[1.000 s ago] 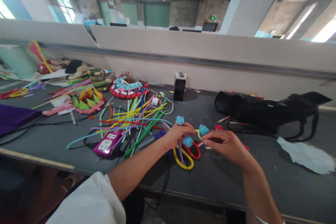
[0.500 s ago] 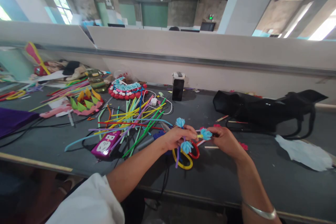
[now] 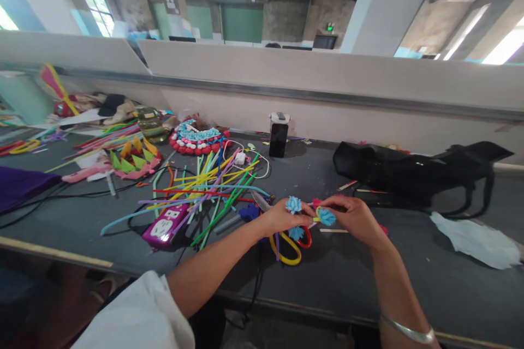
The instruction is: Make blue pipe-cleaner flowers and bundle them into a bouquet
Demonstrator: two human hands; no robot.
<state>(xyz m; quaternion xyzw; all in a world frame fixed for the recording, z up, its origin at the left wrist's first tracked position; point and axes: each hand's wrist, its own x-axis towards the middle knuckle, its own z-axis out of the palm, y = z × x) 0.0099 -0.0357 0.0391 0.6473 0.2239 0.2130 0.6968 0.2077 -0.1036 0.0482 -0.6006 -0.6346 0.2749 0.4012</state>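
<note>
My left hand [image 3: 284, 217] is closed around several fluffy blue craft flowers: one blue flower [image 3: 293, 205] shows above its fingers, and another [image 3: 296, 233] pokes out below. A third blue flower [image 3: 327, 216], with a bit of yellow stem, lies between both hands. My right hand [image 3: 360, 221] pinches at this third flower with thumb and forefinger; the exact grip is partly hidden. Under the left hand rest scissors [image 3: 287, 263] with yellow and red handles. A thin purple stem [image 3: 277, 246] hangs down beside them.
Left of my hands lie a blue glue gun [image 3: 249, 211], a heap of coloured pipe cleaners [image 3: 204, 185] and a purple box [image 3: 166, 226]. A phone [image 3: 279, 140] stands at the back. To the right are a black bag [image 3: 393, 174] and a white sheet [image 3: 477, 240].
My left hand has turned, so the flowers in it have shifted slightly right. The third flower has tilted and moved a little right and down, with my right fingers now above it.
</note>
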